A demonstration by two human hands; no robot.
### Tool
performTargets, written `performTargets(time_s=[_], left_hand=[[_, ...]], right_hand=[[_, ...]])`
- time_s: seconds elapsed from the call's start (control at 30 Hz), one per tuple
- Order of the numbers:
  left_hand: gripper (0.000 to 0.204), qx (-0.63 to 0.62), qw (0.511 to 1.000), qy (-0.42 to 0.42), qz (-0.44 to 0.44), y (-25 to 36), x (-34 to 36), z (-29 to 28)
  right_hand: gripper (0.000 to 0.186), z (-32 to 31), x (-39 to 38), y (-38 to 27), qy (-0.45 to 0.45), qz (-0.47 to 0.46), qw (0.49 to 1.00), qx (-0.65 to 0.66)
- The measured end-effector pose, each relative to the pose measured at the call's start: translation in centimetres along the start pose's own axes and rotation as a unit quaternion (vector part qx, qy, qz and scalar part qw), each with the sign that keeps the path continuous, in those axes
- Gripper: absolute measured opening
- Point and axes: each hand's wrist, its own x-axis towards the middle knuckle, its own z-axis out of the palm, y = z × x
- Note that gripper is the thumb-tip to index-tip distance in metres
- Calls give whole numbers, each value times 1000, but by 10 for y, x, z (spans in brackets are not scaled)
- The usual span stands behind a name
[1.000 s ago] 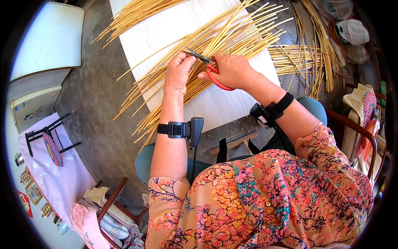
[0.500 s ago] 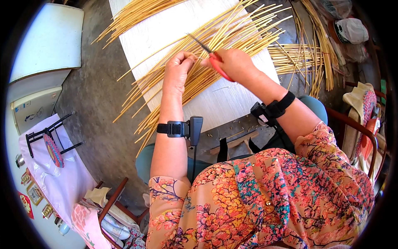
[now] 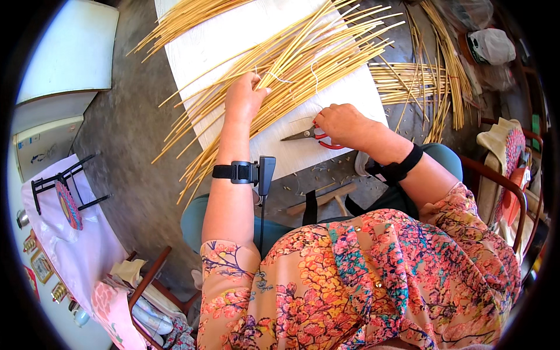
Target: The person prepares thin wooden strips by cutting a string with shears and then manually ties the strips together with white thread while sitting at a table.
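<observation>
Over the near left part of a bundle of thin yellow stalks (image 3: 291, 64), my left hand (image 3: 242, 99) is closed in a pinch. A thin white string (image 3: 281, 79) comes from its fingertips and trails across the stalks, with a loop hanging toward the board. My right hand (image 3: 350, 125) is on the red handles of a pair of scissors (image 3: 300, 135), low over the near right part of the white board (image 3: 297, 160). Their dark blades point left toward the stalks and look slightly apart.
Another stalk bundle (image 3: 192, 23) lies at the board's far left. More stalks (image 3: 402, 79) spread beyond its right edge, near plastic bags (image 3: 493, 46). Wooden-armed chairs (image 3: 496, 175) stand on both sides. Cut bits and a wooden piece (image 3: 326, 198) lie on the floor.
My right hand has come down and toward me with the scissors, from above the stalks to the board. My left hand has stayed near its place, slightly lower.
</observation>
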Motion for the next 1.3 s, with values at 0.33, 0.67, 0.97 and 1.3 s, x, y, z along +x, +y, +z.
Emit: performTargets(time_s=[0.33, 0.67, 0.97, 1.3], left_hand=[[23, 97, 991, 90, 13, 16, -4, 2], [34, 37, 994, 90, 46, 30, -7, -7], [43, -27, 998, 58, 28, 18, -2, -17], [25, 7, 998, 57, 22, 10, 5, -13]], right_hand=[[16, -23, 41, 8, 200, 129, 964, 121], [33, -11, 100, 4, 287, 262, 907, 164], [10, -6, 118, 12, 327, 242, 876, 259], [6, -38, 110, 20, 122, 258, 642, 712]])
